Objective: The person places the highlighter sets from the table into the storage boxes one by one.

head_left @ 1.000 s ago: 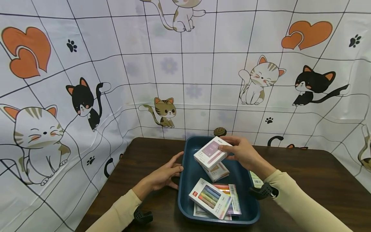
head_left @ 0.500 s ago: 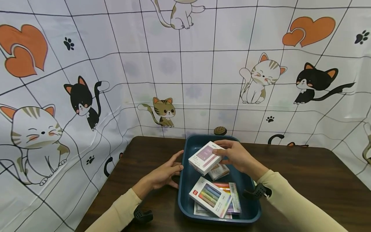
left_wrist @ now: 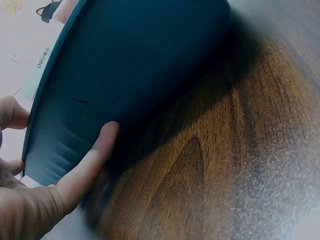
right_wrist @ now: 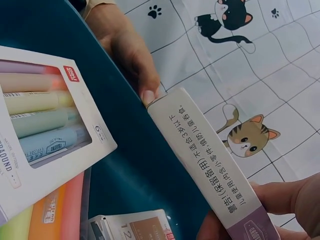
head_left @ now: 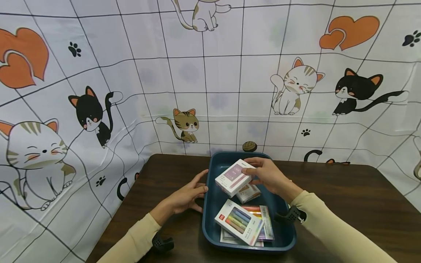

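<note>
My right hand [head_left: 271,177] pinches a small white box with a purple panel [head_left: 232,176], tilted over the blue plastic bin [head_left: 205,233]. In the right wrist view the box's printed side [right_wrist: 197,150] faces the camera. At the bin's left side my left hand [head_left: 184,197] holds the rim. The left wrist view shows its thumb [left_wrist: 97,152] against the outer wall and its other fingers at the rim. Below the held box lies another small box [head_left: 249,193], partly covered. A white windowed box of pastel highlighters [head_left: 239,223] rests aslant on further packs.
Under the highlighters is a clear pack of bright coloured pens [head_left: 268,224]. The bin stands on a dark wooden table [head_left: 342,197]. A cat-print cloth [head_left: 223,76] hangs behind the table and along its left side.
My right hand has brought the white and purple box left and down over the bin, and it has hardly moved in the last half second. The left hand keeps its place.
</note>
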{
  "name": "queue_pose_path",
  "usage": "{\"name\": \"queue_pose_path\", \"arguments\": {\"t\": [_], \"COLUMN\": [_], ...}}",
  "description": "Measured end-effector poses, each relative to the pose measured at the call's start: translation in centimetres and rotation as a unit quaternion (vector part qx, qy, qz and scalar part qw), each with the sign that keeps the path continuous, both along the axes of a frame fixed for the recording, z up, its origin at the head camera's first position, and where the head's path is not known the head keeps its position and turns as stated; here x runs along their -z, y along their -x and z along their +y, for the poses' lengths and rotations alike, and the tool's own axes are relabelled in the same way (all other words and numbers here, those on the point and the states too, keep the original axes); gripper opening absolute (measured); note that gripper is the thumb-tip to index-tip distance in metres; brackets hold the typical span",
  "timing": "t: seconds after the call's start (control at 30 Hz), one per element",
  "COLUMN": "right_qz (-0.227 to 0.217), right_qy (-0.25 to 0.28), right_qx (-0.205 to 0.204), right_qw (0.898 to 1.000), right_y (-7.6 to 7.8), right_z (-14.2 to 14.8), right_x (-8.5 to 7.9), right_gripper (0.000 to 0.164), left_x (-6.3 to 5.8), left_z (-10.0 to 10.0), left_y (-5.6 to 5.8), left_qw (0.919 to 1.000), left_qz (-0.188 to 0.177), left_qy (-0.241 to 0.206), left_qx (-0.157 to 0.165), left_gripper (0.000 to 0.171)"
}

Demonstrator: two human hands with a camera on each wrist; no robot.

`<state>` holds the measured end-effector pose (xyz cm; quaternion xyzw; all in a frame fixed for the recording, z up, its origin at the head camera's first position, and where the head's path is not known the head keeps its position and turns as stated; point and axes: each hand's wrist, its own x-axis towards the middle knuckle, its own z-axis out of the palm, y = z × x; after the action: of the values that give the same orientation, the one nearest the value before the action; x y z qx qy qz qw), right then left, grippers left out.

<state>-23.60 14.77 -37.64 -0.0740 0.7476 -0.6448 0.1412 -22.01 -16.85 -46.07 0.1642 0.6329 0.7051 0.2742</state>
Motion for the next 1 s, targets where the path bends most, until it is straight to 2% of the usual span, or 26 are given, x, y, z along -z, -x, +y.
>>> {"name": "queue_pose_path", "arguments": {"t": [0.43, 0.57, 0.7, 0.8, 1.0], "right_qz": [-0.005, 0.011, 0.027, 0.025, 0.032], "right_qy": [-0.013, -0.079, -0.170, -0.194, -0.200], "right_qx": [0.005, -0.015, -0.044, -0.053, -0.055], "right_qw": [1.000, 0.997, 0.984, 0.979, 0.978], "right_y": [-0.07, -0.04, -0.07, -0.09, -0.31], "right_z": [-0.18, 0.07, 0.34, 0.43, 0.51], "right_x": [0.27, 0.29, 0.18, 0.35, 0.49], "right_gripper": [0.056, 0.073, 0.085, 0.086, 0.086], "left_x": [-0.12, -0.17, -0.20, -0.23, -0.16], "left_z": [-0.07, -0.04, -0.04, -0.05, -0.07], "left_y": [-0.11, -0.18, -0.07, 0.01, 0.02], "left_qw": [1.0000, 1.0000, 1.0000, 1.0000, 1.0000], "left_qz": [0.004, 0.000, 0.000, 0.000, -0.003], "left_qy": [-0.001, -0.002, -0.004, -0.003, -0.002], "left_qx": [0.005, 0.002, 0.000, 0.000, -0.004], "left_gripper": [0.071, 0.071, 0.071, 0.071, 0.071]}}
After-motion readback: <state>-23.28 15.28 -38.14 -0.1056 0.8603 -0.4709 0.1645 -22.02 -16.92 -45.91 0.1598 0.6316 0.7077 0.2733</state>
